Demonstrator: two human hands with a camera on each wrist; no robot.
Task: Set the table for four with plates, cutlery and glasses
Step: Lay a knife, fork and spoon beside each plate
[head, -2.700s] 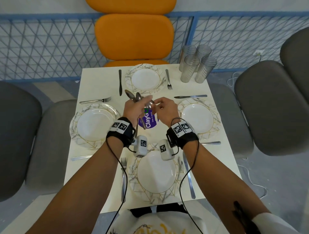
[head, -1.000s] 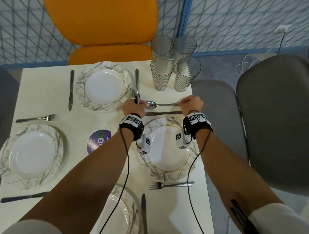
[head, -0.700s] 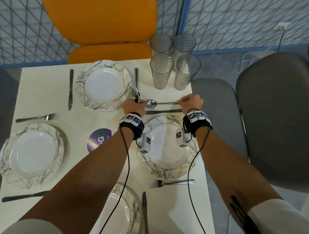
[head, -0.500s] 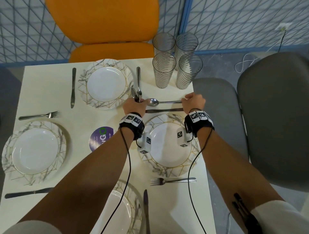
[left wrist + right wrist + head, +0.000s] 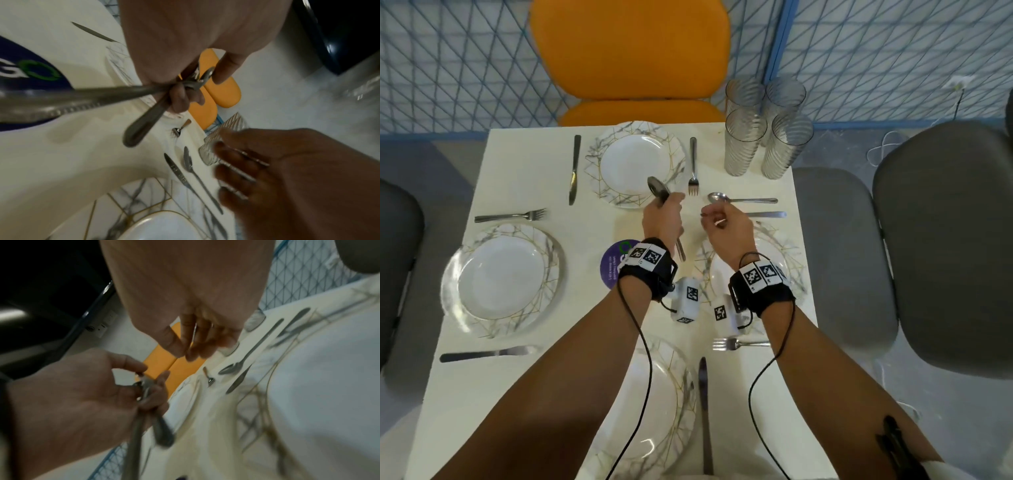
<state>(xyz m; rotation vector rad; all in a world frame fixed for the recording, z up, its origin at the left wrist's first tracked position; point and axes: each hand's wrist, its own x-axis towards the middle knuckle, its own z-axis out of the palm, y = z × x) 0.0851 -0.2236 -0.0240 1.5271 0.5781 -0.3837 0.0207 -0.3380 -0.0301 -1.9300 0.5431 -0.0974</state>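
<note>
Spoons (image 5: pixel 659 192) are gripped in the left hand (image 5: pixel 662 219), fingers (image 5: pixel 180 97) curled round the handles, bowls raised over the near rim of the far plate (image 5: pixel 635 164). Right hand (image 5: pixel 727 228) hangs above the tabletop (image 5: pixel 524 164) holding nothing, fingers (image 5: pixel 191 344) loosely bent. One spoon (image 5: pixel 741 198) lies on the tabletop beside a knife (image 5: pixel 765 214), at the far side of the right plate (image 5: pixel 791 267). Four glasses (image 5: pixel 767 133) stand grouped at the far right corner, near a fork (image 5: pixel 693 166).

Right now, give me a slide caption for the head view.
Left hand holds spare spoons; right hand hovers empty beside a spoon laid on the table.
</note>
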